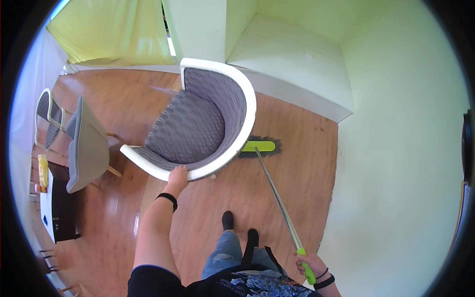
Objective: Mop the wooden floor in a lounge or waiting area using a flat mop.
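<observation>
A white-rimmed tub armchair (193,122) with dark grey patterned upholstery stands in front of me. My left hand (179,177) grips the top of its white rim on the near side. Low on the right, my right hand (311,264) is closed around the green grip of a mop (279,200). The mop's metal pole slants up and left to a flat green mop head (264,146) with a dark fringe, which rests on the floor. The left part of that mop head is hidden behind the chair's curved back.
Wood-look floor (200,211) runs up to a pale wall (386,167) on the right and a white raised ledge (293,55) ahead. To the left stand a grey chair (89,144), a smaller white-framed chair (52,115) and a dark cabinet with a white top (47,211). A yellow curtain (115,33) hangs at the back.
</observation>
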The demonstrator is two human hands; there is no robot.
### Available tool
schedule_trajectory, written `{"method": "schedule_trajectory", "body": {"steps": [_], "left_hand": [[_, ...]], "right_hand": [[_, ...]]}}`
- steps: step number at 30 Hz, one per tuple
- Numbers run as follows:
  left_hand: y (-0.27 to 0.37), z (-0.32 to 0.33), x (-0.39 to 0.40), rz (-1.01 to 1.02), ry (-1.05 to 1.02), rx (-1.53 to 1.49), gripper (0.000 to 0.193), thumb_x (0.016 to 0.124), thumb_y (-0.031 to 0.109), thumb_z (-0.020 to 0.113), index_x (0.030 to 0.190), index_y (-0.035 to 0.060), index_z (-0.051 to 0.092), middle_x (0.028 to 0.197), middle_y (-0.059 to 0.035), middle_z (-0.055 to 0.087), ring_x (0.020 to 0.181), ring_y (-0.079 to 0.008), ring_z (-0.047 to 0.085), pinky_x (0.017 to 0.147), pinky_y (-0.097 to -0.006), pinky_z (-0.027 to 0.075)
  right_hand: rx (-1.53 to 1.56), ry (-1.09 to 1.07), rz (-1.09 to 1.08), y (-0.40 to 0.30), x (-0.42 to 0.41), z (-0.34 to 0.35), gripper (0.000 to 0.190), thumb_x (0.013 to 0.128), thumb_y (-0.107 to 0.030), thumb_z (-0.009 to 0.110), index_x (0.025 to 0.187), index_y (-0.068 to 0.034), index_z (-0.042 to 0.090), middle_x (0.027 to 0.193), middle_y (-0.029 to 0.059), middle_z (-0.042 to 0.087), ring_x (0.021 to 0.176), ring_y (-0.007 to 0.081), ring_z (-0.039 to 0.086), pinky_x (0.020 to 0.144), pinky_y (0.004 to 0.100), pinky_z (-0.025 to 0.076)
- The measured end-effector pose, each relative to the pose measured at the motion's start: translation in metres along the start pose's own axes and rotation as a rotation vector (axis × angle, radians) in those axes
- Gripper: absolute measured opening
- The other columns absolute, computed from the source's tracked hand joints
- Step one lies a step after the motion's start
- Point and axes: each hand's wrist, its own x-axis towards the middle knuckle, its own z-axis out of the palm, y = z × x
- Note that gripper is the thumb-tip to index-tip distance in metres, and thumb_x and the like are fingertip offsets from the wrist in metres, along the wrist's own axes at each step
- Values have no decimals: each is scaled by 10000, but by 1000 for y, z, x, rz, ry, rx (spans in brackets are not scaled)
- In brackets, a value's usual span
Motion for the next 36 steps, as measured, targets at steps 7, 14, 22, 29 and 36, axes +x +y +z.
{"method": "schedule_trajectory", "body": {"steps": [7,14,22,29,36], "left_hand": [[15,55,-132,-34,-54,1,445,493,133,680,863,51,447,891,-92,477,892,-231,442,758,-307,360],[46,106,-246,-92,-62,0,464,496,130,681,882,47,437,893,-103,471,888,-233,442,749,-304,364],[100,163,-380,-195,-145,-56,472,490,120,680,883,36,432,886,-116,464,867,-255,445,741,-320,368],[143,209,-477,-214,-168,-56,309,562,43,543,852,49,439,869,-105,465,855,-243,448,734,-312,366],[178,228,-561,-210,-185,-105,285,574,61,516,850,52,448,864,-98,469,868,-233,443,744,-305,356]], "right_hand": [[-25,52,-133,27,-30,-87,239,727,-161,487,913,-18,436,599,65,436,429,94,394,355,192,327],[-147,85,-173,54,-82,-171,218,731,-169,476,889,-27,432,625,98,477,429,105,423,354,195,339],[-228,74,-193,95,-106,-233,216,739,-175,461,905,-40,427,620,83,477,432,102,428,356,193,339],[-380,24,-209,107,-109,-231,226,731,-201,467,885,-39,438,612,75,476,419,94,427,362,193,345],[-387,1,-228,138,-119,-231,179,727,-212,461,800,-51,433,593,64,467,418,108,426,361,209,340]]}}
